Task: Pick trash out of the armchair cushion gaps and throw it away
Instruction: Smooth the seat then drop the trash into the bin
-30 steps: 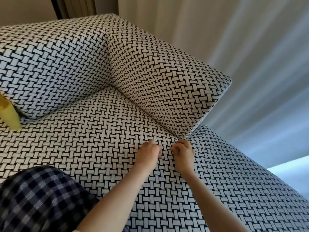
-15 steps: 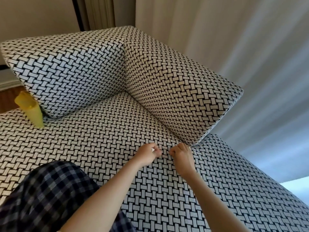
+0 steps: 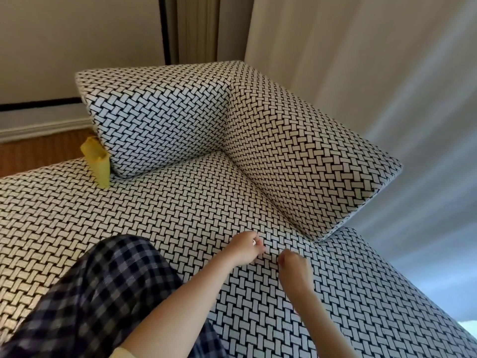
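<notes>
The trash (image 3: pixel 97 162) is a yellow piece, like a folded paper or wrapper, with a crumpled top. It stands almost upright on the seat cushion (image 3: pixel 180 215), touching the end of the side cushion (image 3: pixel 160 120), where the two cushions meet. It is well apart from both hands. The left hand (image 3: pixel 245 248) hovers over the seat with curled fingers; a small pale spot shows at its fingertips, but I cannot tell if it pinches something. The right hand (image 3: pixel 293 266) is just beside it, fingers curled in, with nothing visible inside. A checked trouser leg (image 3: pixel 103 293) lies on the seat.
</notes>
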`<act>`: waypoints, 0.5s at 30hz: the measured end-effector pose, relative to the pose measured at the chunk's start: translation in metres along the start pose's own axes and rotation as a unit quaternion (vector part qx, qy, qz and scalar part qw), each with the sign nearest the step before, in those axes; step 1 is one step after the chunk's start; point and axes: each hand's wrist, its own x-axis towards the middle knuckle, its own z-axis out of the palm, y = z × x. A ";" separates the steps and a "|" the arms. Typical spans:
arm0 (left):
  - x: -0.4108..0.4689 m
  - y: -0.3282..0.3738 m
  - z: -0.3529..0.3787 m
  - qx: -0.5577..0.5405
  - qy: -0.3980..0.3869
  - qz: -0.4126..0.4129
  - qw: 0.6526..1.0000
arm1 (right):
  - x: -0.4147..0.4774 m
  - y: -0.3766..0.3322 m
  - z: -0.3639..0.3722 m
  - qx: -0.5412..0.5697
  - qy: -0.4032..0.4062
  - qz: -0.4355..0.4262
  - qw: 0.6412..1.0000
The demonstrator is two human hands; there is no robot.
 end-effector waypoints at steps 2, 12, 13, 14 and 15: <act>-0.008 0.001 -0.011 -0.019 0.009 0.000 1.000 | 0.001 -0.013 -0.005 0.061 -0.004 0.017 0.998; -0.041 -0.033 -0.129 -0.284 0.168 -0.051 0.943 | 0.010 -0.199 -0.031 0.354 -0.008 -0.082 0.931; -0.047 -0.039 -0.143 -0.316 0.188 -0.059 0.928 | 0.011 -0.218 -0.029 0.353 -0.017 -0.091 0.931; -0.054 -0.050 -0.159 -0.350 0.213 -0.067 0.910 | 0.011 -0.241 -0.023 0.350 -0.030 -0.107 0.930; -0.059 -0.061 -0.173 -0.391 0.230 -0.078 0.888 | 0.009 -0.262 -0.018 0.352 -0.043 -0.120 0.927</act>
